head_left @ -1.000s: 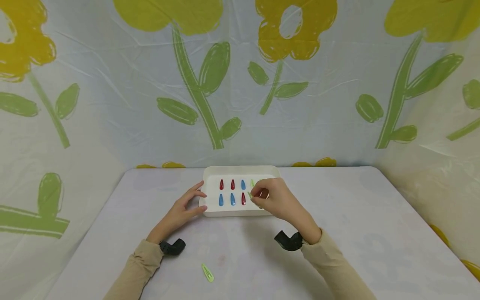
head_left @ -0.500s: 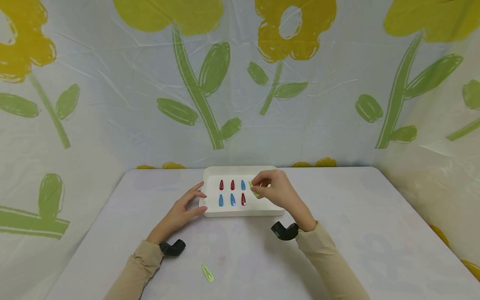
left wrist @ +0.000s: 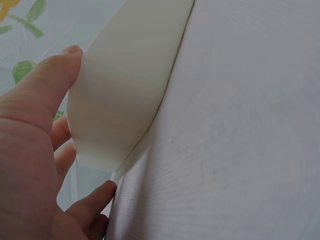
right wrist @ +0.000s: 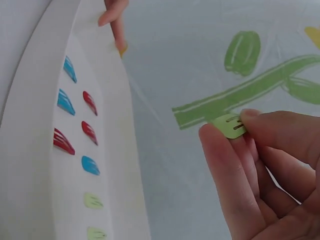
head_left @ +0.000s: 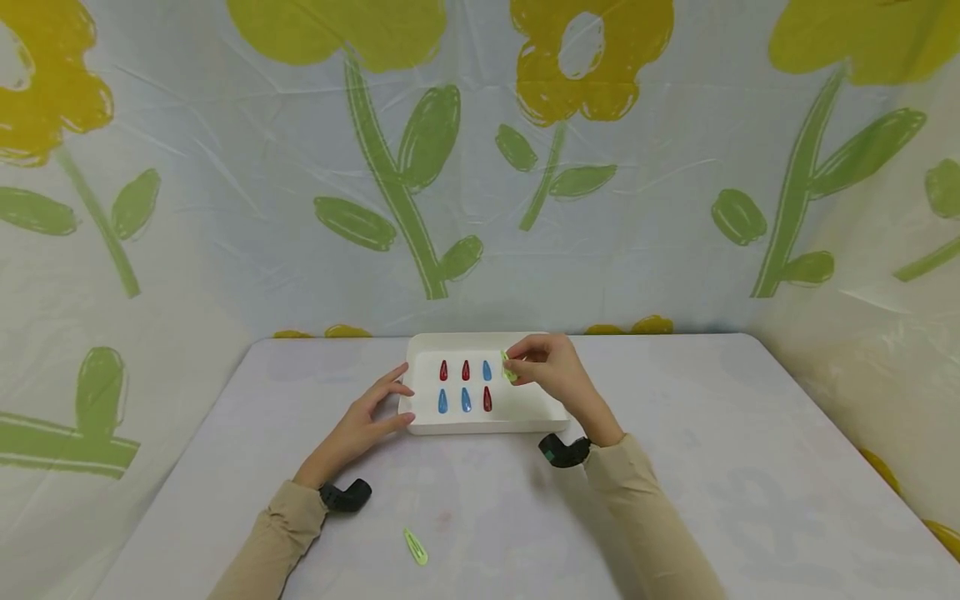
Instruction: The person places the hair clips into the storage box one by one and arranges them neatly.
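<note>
My right hand [head_left: 551, 367] pinches a light green snap hair clip [right wrist: 230, 126] between thumb and finger, above the right part of the white tray [head_left: 525, 412]. Spread fingers of my left hand [head_left: 367, 417] rest on the tray's left end, the thumb at its rim [left wrist: 75, 100]. Inside the tray lie red clips [head_left: 466, 370] and blue clips [head_left: 442, 401], lined up in two rows. Two more green clips [right wrist: 93, 200] show there in the right wrist view; in the head view my right hand hides them.
Another green hair clip [head_left: 416, 547] lies on the pale table [head_left: 750, 467], near its front and left of centre. A flower-printed curtain [head_left: 645, 250] stands behind the table, with more of it along both sides.
Holding the green clip, my right hand has moved up and toward the back of the tray, from the near row to the far row. My left hand stays in place.
</note>
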### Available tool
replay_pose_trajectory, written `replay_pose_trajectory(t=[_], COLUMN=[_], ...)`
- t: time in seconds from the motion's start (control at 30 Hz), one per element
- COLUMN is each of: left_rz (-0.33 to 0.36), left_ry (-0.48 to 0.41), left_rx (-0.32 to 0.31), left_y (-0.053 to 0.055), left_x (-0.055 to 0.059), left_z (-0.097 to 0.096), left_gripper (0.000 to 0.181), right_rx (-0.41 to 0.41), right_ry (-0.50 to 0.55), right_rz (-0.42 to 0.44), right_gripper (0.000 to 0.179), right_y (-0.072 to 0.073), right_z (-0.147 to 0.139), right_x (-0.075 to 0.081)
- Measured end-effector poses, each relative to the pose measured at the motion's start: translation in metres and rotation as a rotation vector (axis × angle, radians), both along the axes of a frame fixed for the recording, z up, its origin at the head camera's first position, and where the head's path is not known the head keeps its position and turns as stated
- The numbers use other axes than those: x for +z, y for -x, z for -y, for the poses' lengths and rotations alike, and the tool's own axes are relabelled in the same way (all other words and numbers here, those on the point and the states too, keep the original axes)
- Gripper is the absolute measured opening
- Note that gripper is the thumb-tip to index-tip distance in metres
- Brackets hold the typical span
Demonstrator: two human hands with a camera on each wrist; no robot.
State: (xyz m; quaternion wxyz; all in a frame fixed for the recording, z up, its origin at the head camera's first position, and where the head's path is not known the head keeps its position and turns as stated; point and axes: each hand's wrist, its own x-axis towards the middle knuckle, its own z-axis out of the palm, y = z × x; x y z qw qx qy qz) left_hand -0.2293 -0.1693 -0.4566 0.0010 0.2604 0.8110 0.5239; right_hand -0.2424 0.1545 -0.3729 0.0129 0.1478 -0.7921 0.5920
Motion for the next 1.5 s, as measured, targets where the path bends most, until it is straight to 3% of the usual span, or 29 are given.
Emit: replay_pose_trajectory(t=[0.3,0.43,0.67,0.77,1.27,1.5], left_rz=[0.002,0.007,-0.004,-0.002,-0.004,0.002], left_ry=[-0.005,-0.010,0.009,0.019,0.017,0.023], left_rx=[-0.006,-0.004,0.011,0.011,0.013,0.014], left_y=[-0.001,0.002,0.015,0.019,0.018,0.017], left_x=[0.001,-0.003,-0.025,-0.029,-0.028,-0.025], left_z=[-0.001,-0.001,0.003,0.006,0.005,0.004], left_gripper=[0.034,0.034,0.035,0.035,0.035,0.037], right_rx=[-0.058,-0.095,-0.159,-0.171,-0.246,-0.244], right_ry=[0.225,0.260,0.194,0.171,0.012,-0.024], right_rz=[0.115,0.168,0.276,0.303,0.322,0.314], right_gripper=[0.019,0.022,0.022,0.023,0.026,0.024], right_y=[0.012,0.016,0.020,0.020,0.023,0.022], right_z=[-0.002,-0.002,0.001,0.003,0.002,0.004], right_x=[-0.026,-0.034,-0.046,-0.049,-0.066,-0.067])
